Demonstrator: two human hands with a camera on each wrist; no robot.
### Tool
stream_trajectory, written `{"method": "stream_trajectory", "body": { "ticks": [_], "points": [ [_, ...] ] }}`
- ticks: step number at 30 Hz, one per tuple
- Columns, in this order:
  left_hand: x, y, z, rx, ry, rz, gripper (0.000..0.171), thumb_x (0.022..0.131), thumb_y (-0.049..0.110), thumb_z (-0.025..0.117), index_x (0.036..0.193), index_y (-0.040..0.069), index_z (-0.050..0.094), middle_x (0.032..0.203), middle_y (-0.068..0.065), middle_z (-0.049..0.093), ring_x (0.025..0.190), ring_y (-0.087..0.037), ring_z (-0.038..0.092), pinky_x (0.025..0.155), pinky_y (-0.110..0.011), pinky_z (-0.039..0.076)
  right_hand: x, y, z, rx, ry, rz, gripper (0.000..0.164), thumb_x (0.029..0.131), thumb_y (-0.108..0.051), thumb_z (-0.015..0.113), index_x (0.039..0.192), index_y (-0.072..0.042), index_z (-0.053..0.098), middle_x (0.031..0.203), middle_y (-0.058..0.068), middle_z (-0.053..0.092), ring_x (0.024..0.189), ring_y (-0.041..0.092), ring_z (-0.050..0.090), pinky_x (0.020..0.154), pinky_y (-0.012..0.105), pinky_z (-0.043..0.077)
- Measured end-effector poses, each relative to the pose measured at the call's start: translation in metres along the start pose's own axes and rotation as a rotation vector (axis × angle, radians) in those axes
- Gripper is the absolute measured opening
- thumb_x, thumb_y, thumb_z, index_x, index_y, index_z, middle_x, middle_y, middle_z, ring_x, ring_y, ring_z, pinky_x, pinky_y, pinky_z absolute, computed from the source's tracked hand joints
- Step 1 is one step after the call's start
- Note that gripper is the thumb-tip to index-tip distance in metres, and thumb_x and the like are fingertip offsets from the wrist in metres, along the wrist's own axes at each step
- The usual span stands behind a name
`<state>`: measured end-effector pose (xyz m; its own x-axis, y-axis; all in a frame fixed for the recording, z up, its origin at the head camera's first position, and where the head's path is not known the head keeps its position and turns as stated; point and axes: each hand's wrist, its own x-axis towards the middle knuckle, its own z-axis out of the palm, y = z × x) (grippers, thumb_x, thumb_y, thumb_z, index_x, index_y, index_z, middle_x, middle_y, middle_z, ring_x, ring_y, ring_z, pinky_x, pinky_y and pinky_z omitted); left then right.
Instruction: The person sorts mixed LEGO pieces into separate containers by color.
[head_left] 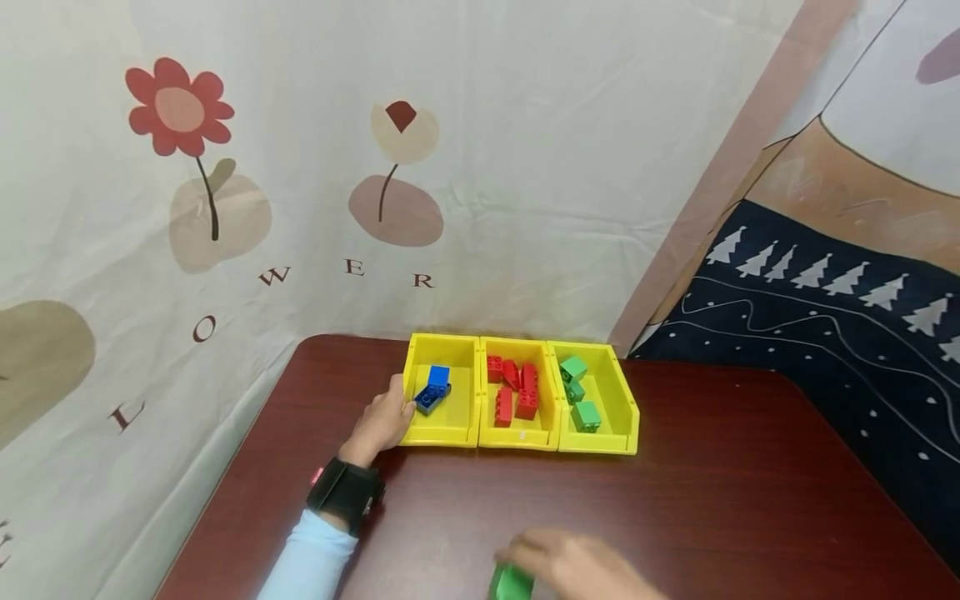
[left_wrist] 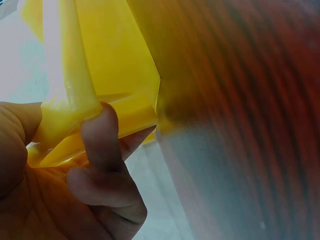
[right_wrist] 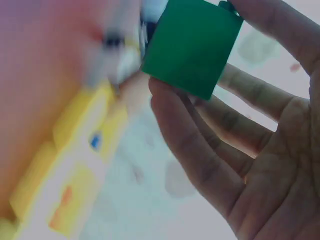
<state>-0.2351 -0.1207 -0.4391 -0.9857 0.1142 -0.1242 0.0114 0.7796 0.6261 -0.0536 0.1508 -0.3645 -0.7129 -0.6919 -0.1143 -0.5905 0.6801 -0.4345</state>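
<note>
My left hand (head_left: pixel 380 422) grips the left wall of the left yellow bin (head_left: pixel 457 432); in the left wrist view its fingers (left_wrist: pixel 102 142) curl round the yellow rim (left_wrist: pixel 75 95). Near the table's front edge, my right hand (head_left: pixel 573 565) pinches a green toy brick (head_left: pixel 513 582). Up close in the right wrist view, thumb and fingertips hold that green brick (right_wrist: pixel 192 50) by its edges. Two blue bricks (head_left: pixel 438 377) lie in the left bin. Several red bricks (head_left: pixel 503 407) fill part of the middle bin (head_left: pixel 517 438), and green bricks (head_left: pixel 586 416) lie in the right bin (head_left: pixel 627 417).
The three bins stand side by side at the back of the dark red-brown table (head_left: pixel 720 492). Behind them hangs a pale cloth (head_left: pixel 525 167) printed with flowers and letters. A dark cloth with white trees (head_left: pixel 832 350) hangs at the right.
</note>
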Motion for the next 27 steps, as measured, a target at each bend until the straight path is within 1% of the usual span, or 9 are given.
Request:
{"method": "stream_trajectory", "body": {
  "ticks": [1,3,7,10,13,16,19,23,27],
  "points": [
    [0.000,0.000,0.000,-0.002,-0.001,-0.005,0.050,0.102,0.021,0.053,0.142,0.006,0.027,0.111,-0.018,0.058,0.076,-0.025,0.054,0.071,-0.037,0.044,0.000,0.002,-0.005,-0.019,0.036,0.001,0.040,0.091,-0.055,0.060,0.123,-0.031,0.063,0.112,-0.014,0.065,0.088,-0.007,0.056,0.071,0.015,0.050],
    [-0.001,-0.001,0.000,-0.005,-0.002,-0.015,0.049,0.102,0.022,0.052,0.141,0.007,0.028,0.111,-0.018,0.058,0.076,-0.025,0.054,0.071,-0.037,0.044,0.001,0.010,-0.028,-0.023,0.122,0.065,0.044,0.087,-0.051,0.068,0.124,-0.027,0.063,0.112,-0.010,0.065,0.088,-0.001,0.057,0.073,0.020,0.052],
    [-0.002,0.000,0.000,-0.004,0.000,-0.016,0.049,0.102,0.022,0.052,0.141,0.007,0.028,0.112,-0.018,0.058,0.076,-0.025,0.054,0.071,-0.037,0.045,0.007,0.031,-0.061,-0.157,0.352,0.035,0.041,0.084,-0.036,0.077,0.119,-0.017,0.066,0.104,-0.005,0.068,0.084,0.002,0.059,0.071,0.020,0.053],
    [-0.001,0.000,0.000,-0.005,0.002,-0.010,0.049,0.102,0.022,0.052,0.141,0.007,0.028,0.110,-0.018,0.058,0.075,-0.026,0.054,0.069,-0.037,0.044,0.016,0.054,-0.087,-0.169,0.428,0.083,0.043,0.082,-0.029,0.080,0.119,-0.013,0.066,0.102,-0.001,0.069,0.084,0.007,0.061,0.071,0.023,0.055],
    [-0.001,0.001,-0.001,-0.006,0.003,-0.015,0.048,0.102,0.022,0.052,0.140,0.007,0.028,0.108,-0.018,0.058,0.075,-0.026,0.053,0.069,-0.037,0.044,0.025,0.081,-0.107,-0.150,0.474,0.169,0.046,0.082,-0.024,0.080,0.122,-0.008,0.065,0.102,0.005,0.070,0.088,0.017,0.064,0.075,0.032,0.056],
    [-0.001,0.001,-0.001,-0.004,0.002,-0.015,0.048,0.102,0.022,0.052,0.140,0.007,0.028,0.110,-0.018,0.058,0.075,-0.026,0.053,0.069,-0.037,0.044,0.033,0.111,-0.117,-0.146,0.486,0.254,0.049,0.084,-0.022,0.078,0.126,-0.003,0.061,0.107,0.015,0.069,0.094,0.028,0.065,0.081,0.043,0.056],
    [-0.002,0.001,-0.001,-0.005,0.003,-0.011,0.049,0.102,0.022,0.052,0.141,0.007,0.027,0.112,-0.018,0.058,0.076,-0.026,0.054,0.071,-0.038,0.044,0.041,0.136,-0.118,-0.130,0.459,0.320,0.050,0.086,-0.021,0.075,0.129,-0.001,0.058,0.115,0.022,0.067,0.102,0.037,0.064,0.086,0.051,0.053],
    [-0.002,0.000,0.000,-0.006,0.010,-0.006,0.050,0.102,0.021,0.053,0.142,0.007,0.028,0.112,-0.018,0.059,0.076,-0.026,0.054,0.071,-0.038,0.044,0.053,0.163,-0.109,-0.126,0.386,0.374,0.051,0.087,-0.020,0.073,0.130,0.000,0.055,0.121,0.026,0.063,0.110,0.043,0.060,0.089,0.053,0.051],
    [-0.002,0.000,0.000,-0.011,0.009,-0.008,0.050,0.101,0.021,0.053,0.142,0.007,0.028,0.114,-0.019,0.059,0.077,-0.026,0.054,0.071,-0.039,0.045,0.064,0.179,-0.100,-0.121,0.305,0.421,0.054,0.088,-0.019,0.072,0.133,0.003,0.052,0.122,0.028,0.062,0.113,0.043,0.059,0.091,0.052,0.050]
  ]
}}
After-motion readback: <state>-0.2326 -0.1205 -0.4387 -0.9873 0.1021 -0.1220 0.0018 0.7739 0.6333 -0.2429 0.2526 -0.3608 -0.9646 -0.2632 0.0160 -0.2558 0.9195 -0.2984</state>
